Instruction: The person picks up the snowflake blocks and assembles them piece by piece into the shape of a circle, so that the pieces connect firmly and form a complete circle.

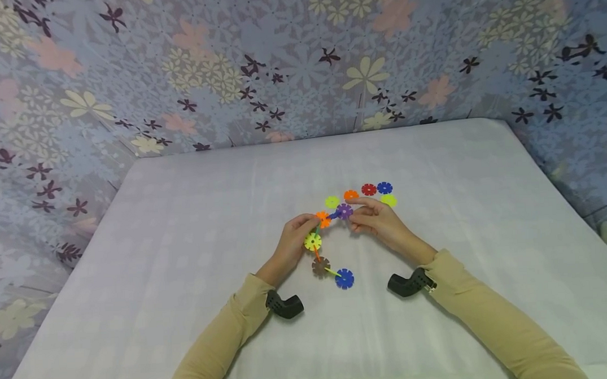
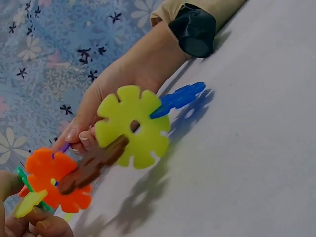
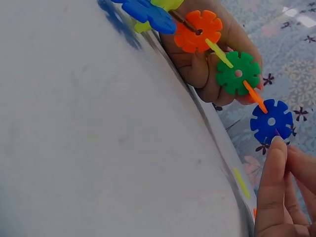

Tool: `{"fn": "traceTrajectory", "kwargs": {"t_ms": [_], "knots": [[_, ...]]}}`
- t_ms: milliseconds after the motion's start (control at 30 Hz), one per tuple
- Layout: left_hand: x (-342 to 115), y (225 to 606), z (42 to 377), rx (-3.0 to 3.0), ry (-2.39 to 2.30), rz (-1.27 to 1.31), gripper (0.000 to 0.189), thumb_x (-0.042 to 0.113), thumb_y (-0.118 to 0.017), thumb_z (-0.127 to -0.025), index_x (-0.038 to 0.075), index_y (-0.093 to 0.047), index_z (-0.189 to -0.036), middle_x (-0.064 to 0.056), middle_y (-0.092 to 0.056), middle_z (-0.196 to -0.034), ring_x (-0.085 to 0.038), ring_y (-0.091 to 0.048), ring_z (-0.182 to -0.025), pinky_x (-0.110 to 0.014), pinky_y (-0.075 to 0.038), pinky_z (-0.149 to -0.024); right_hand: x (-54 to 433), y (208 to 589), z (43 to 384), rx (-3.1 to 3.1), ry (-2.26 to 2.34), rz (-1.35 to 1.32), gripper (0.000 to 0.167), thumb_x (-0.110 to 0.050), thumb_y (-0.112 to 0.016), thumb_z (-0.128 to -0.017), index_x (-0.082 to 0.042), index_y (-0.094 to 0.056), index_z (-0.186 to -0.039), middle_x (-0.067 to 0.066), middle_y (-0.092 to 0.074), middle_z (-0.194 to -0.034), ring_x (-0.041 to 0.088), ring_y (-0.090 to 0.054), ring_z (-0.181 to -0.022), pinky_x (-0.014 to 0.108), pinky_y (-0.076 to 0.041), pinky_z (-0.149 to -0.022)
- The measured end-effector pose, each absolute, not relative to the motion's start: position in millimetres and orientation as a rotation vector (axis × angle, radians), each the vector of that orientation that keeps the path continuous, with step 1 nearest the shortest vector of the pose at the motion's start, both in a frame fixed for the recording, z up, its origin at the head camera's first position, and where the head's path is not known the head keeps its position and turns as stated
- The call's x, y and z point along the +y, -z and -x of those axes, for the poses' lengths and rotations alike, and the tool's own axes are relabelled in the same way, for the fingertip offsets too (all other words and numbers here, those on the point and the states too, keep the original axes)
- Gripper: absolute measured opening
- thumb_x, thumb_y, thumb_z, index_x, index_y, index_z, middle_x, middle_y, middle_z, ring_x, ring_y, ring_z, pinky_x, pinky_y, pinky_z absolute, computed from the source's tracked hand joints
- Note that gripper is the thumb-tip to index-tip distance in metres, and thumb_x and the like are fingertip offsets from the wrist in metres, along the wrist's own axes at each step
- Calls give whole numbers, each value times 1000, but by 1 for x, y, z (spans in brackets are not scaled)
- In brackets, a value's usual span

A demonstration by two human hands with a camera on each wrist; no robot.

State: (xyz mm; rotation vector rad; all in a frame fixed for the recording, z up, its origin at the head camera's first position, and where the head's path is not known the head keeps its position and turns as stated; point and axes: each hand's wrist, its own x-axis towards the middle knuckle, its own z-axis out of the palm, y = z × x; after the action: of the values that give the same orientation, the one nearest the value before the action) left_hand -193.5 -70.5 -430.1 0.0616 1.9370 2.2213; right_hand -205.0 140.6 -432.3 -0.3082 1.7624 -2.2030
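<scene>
A chain of interlocking flower-shaped plastic discs hangs between the two hands. The left hand (image 1: 291, 241) grips it near an orange disc (image 1: 323, 219) and a green disc (image 3: 238, 73). With thumb and fingertips, the right hand (image 1: 378, 224) pinches the purple disc (image 1: 344, 211), slotted to a blue disc (image 3: 271, 121). Below the left hand, the chain runs down through a yellow disc (image 1: 313, 241) and a brown disc (image 1: 321, 267) to a blue end disc (image 2: 180, 98). Fingers partly hide the chain's middle in the left wrist view.
Beyond the hands, loose discs lie on the white-covered table (image 1: 208, 216): yellow-green (image 1: 332, 202), orange (image 1: 351, 195), red (image 1: 369, 190), blue (image 1: 385, 187) and another yellow-green disc (image 1: 389, 200). A flower-patterned cloth (image 1: 298, 59) rises behind the table.
</scene>
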Motion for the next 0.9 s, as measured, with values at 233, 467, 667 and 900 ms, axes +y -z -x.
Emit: {"fn": "traceTrajectory", "kwargs": {"t_ms": [233, 467, 667, 900], "knots": [[-72, 432, 195, 1936, -2083, -143, 21, 13, -55, -88, -6, -58, -96, 0, -50, -69, -8, -39, -55, -19, -33, -49, 138, 435, 203, 1867, 2136, 395, 15, 8, -56, -82, 5, -49, -96, 13, -61, -80, 17, -60, -69, 27, -49, -62], [-76, 422, 193, 1893, -1939, -191, 30, 15, -53, -91, -10, -55, -108, 2, -42, -55, -6, -28, -37, -19, -23, -36, 135, 435, 201, 1927, 2083, 443, 14, 6, -57, -83, 9, -51, -95, 15, -62, -81, 18, -59, -67, 29, -49, -64], [-74, 408, 185, 1954, -1940, -209, 27, 9, -54, -89, -12, -56, -106, 3, -44, -53, -5, -26, -35, -19, -23, -36, 133, 433, 198, 2007, 2028, 471, 17, 2, -59, -83, 10, -53, -98, 21, -61, -85, 19, -59, -66, 30, -49, -65], [-74, 427, 193, 2032, -1991, -166, 26, 12, -61, -86, -9, -61, -101, 3, -58, -69, -5, -34, -42, -19, -29, -39, 136, 428, 203, 2254, 1903, 562, 21, -3, -63, -82, 8, -60, -100, 15, -63, -83, 22, -60, -68, 30, -49, -63]]}}
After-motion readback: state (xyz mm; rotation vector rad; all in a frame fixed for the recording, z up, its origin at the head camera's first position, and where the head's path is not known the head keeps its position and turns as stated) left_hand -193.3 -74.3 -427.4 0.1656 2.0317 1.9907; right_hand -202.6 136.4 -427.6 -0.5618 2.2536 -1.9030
